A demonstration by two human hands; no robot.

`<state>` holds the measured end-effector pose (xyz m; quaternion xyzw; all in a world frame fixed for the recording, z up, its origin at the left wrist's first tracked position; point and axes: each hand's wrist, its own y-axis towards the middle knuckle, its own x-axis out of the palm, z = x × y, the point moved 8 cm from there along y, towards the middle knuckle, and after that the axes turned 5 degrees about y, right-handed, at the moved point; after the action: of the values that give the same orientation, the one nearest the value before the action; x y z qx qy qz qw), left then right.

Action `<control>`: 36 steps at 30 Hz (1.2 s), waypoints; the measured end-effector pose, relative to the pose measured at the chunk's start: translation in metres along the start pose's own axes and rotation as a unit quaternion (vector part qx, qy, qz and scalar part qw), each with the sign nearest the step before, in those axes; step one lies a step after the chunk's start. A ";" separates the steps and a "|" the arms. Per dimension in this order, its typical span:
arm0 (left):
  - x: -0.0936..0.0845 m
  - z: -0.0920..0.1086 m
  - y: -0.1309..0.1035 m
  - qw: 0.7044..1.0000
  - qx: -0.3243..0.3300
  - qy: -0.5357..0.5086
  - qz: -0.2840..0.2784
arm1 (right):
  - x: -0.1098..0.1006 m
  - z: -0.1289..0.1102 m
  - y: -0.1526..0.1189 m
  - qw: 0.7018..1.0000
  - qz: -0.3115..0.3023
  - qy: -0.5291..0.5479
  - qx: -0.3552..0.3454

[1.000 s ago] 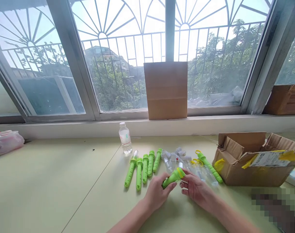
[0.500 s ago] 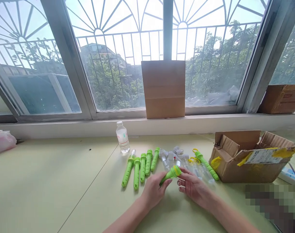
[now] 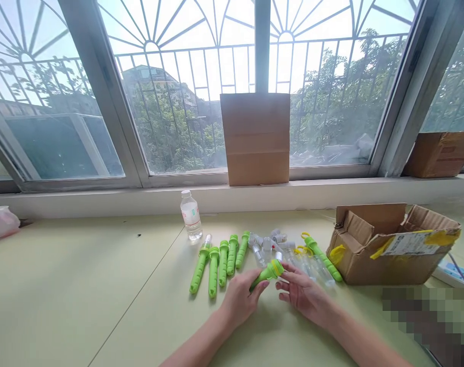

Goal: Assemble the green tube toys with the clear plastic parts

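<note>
My left hand (image 3: 242, 295) is closed around a green plastic tube (image 3: 268, 273) with a flared head, tilted up to the right. A yellow ring (image 3: 277, 266) circles that head. At the ring, the fingertips of my right hand (image 3: 302, 293) touch the tube, its lower fingers loosely curled; the thumb is mostly hidden. Several more green ribbed tubes (image 3: 213, 272) lie in a row to the left, one with a clear piece (image 3: 208, 240) in its top. Beyond my hands is a pile of clear and white plastic parts (image 3: 268, 244). Another green tube (image 3: 323, 259) with a yellow loop (image 3: 305, 235) lies right of it.
An open cardboard box (image 3: 388, 262) stands at the right, a power strip (image 3: 455, 272) behind its corner. A water bottle (image 3: 191, 216) stands near the sill. A cardboard sheet (image 3: 256, 140) leans on the window. A pinkish bag (image 3: 1, 223) lies far left. A pixelated patch covers the lower right.
The view has shifted very slightly. Both hands keep nearly the same pose at the green tube, and nothing on the table has visibly moved.
</note>
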<state>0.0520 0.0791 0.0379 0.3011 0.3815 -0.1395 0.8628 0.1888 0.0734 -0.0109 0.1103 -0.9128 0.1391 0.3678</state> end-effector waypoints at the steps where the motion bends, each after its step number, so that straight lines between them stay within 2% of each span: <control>1: 0.000 0.000 0.000 1.000 0.001 -0.002 0.000 | 0.001 0.000 0.000 1.000 -0.003 0.002 0.000; 9: 0.001 0.003 0.000 0.999 0.021 -0.021 -0.015 | 0.005 -0.001 -0.003 1.000 -0.018 -0.011 -0.002; 22: -0.001 0.004 0.001 0.998 0.011 -0.060 -0.026 | 0.004 -0.002 -0.002 1.000 -0.013 -0.001 0.001; 36: 0.007 0.003 -0.001 0.999 0.018 0.033 -0.025 | -0.002 -0.004 -0.002 1.000 -0.008 0.017 0.003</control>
<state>0.0580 0.0762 0.0344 0.3112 0.4150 -0.1579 0.8403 0.1934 0.0729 -0.0098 0.1157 -0.9051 0.1405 0.3843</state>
